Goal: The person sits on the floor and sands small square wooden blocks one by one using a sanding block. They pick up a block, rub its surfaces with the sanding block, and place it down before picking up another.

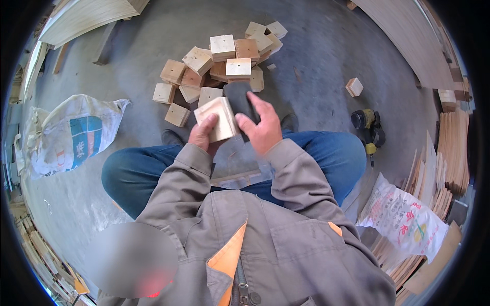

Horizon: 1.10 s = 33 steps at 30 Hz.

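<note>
My left hand (203,136) grips a squared block of pale wood (218,121) in front of me, with the thumb across its face. Against the block's right side is a dark grey sanding block (240,99), pinched between the thumb and fingers of my right hand (263,127). Motion blurs the sanding block a little. Just beyond my hands, many similar wooden blocks (223,47) lie in a loose pile on the concrete floor, most with a small hole in the top face.
One more wooden block (354,87) lies off to the right, near a black and yellow power tool (365,122). White woven sacks lie left (53,145) and right (403,217). Wood strips (453,148) are stacked at the right edge; large boards (92,23) stand at the far left.
</note>
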{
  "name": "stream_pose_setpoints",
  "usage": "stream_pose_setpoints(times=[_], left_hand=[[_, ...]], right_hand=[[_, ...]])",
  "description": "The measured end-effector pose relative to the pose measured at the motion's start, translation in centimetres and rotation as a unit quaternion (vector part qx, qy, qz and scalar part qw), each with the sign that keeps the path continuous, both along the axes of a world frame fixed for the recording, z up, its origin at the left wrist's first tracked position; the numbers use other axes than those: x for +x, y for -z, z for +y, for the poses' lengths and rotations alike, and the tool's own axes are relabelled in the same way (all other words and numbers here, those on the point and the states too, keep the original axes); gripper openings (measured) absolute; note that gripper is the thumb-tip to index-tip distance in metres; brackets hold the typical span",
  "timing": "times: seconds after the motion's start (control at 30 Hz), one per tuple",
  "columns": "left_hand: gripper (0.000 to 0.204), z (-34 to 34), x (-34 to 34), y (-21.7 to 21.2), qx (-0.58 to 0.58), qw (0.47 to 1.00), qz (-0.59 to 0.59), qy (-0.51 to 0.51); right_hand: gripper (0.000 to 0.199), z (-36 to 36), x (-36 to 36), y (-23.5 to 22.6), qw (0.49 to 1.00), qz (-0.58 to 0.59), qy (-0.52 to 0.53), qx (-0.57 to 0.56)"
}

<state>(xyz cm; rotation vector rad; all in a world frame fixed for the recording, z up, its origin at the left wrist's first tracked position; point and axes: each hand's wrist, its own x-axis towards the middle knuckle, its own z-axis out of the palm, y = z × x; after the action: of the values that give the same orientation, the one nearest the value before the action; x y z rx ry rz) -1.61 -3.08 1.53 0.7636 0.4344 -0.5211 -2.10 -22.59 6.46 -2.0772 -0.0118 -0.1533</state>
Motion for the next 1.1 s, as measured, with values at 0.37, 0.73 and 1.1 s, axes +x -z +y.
stream_pose_setpoints(times=[0.37, 0.73, 1.1], left_hand=[[0.053, 1.1, 1.4, 0.0, 0.028, 0.991, 0.106, -0.076], [0.048, -1.0, -0.4, -0.8, 0.079, 0.985, 0.138, 0.064], [0.050, -0.8, -0.6, -1.0, 0.105, 0.984, 0.133, 0.058]], right_hand=[[0.067, 1.2, -2.5, -0.8, 0.993, 0.064, -0.076, 0.055], [0.066, -0.8, 0.7, 3.2, 0.986, 0.132, 0.040, 0.091], [0.063, 0.1, 0.8, 2.3, 0.986, 0.110, 0.005, 0.121]])
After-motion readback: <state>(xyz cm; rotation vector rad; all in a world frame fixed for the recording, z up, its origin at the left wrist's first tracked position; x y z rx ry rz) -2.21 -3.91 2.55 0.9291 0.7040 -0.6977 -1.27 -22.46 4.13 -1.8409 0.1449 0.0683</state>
